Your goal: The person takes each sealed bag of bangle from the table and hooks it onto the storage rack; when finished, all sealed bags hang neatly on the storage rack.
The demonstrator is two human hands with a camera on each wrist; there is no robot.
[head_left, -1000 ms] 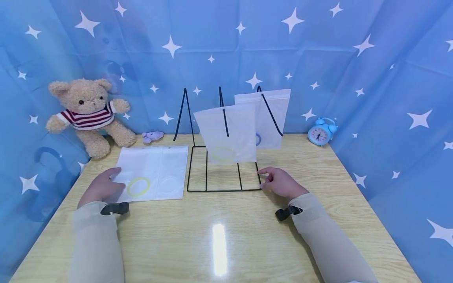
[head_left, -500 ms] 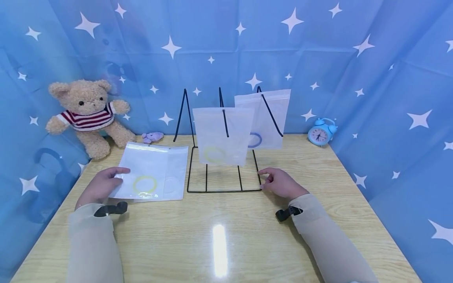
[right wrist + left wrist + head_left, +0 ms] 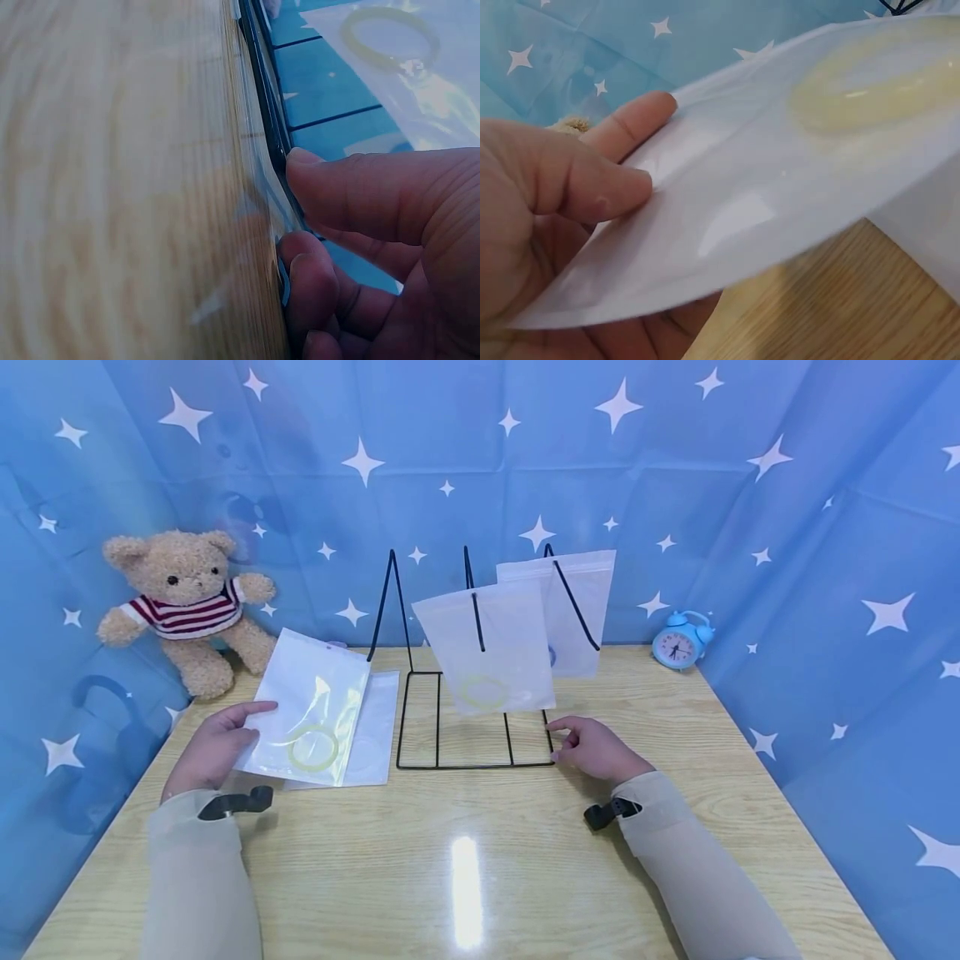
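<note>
My left hand [image 3: 213, 750] pinches the left edge of a frosted plastic zip bag [image 3: 300, 681], thumb on top in the left wrist view. A yellow ring [image 3: 870, 101] lies inside it. The bag is raised and tilted over another frosted bag [image 3: 381, 718] flat on the table. On the right, my right hand [image 3: 600, 747] holds the front right corner of a black wire rack's base [image 3: 474, 767], thumb and finger at the wire. From the rack's middle arm hangs a frosted bag [image 3: 502, 635] with a yellowish ring; another bag [image 3: 585, 597] with a blue ring, partly covered, hangs on the right arm.
A teddy bear [image 3: 187, 581] in a striped sweater sits at the back left. A light blue alarm clock [image 3: 675, 645] stands at the back right. Behind the wooden table [image 3: 360, 868] hangs a blue star curtain [image 3: 435, 410]. The rack's left arm [image 3: 382, 602] carries no bag.
My left hand has taken hold of the top bag and lifted it, tilting it up and uncovering the bag below. The middle hanging bag sways. My right hand stays put.
</note>
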